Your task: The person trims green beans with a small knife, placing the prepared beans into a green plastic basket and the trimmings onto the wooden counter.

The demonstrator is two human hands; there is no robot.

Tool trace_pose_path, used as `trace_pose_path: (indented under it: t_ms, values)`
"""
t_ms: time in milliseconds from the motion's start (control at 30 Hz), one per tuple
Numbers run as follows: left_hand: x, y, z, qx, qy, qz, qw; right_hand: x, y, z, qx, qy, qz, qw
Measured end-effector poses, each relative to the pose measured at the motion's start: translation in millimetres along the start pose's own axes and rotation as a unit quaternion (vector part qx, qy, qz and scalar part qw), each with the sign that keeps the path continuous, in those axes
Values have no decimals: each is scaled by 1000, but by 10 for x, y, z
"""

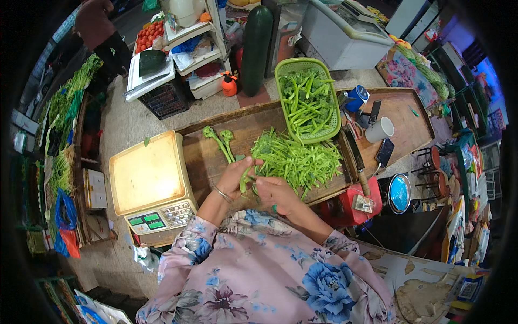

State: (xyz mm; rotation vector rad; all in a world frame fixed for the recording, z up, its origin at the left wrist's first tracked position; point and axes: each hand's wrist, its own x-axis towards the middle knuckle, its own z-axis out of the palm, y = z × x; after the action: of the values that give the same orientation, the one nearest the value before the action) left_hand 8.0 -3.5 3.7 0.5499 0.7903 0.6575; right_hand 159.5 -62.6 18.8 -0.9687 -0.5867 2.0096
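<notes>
My left hand (234, 178) holds a short green vegetable stem (243, 181) upright between thumb and fingers. Close beside it, my right hand (277, 195) is closed on a small knife, its dark blade (251, 177) against the stem and a bit of green handle showing under the palm. Past my hands lies a heap of peeled, cut green stems (303, 160) on the wooden tray table (198, 170). Two stalks with green florets (220, 141) lie left of the heap. A green plastic basket (336, 117) of leafy stalks stands behind the heap, tilted.
A digital scale (147, 174) stands at the left. To the right are a large knife with a wooden handle (364, 183), a white cup (379, 129), a phone (385, 152) and a red stool (348, 206). A person (97, 24) stands far off at the upper left.
</notes>
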Motion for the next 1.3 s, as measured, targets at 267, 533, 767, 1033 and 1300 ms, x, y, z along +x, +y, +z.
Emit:
trace_pose_path:
  t_ms: [267, 533, 767, 1033, 1300]
  values:
    - [-260, 35, -171, -30, -28, -26, 999, 154, -528, -933, 34, 195, -179, 964]
    - [-156, 123, -380, -80, 128, 62, 987, 361, -197, -773, -304, 305, -42, 902]
    - [39, 300, -143, -132, 115, 129, 976, 67, -9, 157, -413, 51, -264, 870]
    - [27, 302, 80, 16, 265, 228, 937, 14, 45, 410, -406, 13, -284, 868]
    - [101, 165, -21, 60, 270, 327, 904, 81, 134, 317, -393, 40, -292, 871]
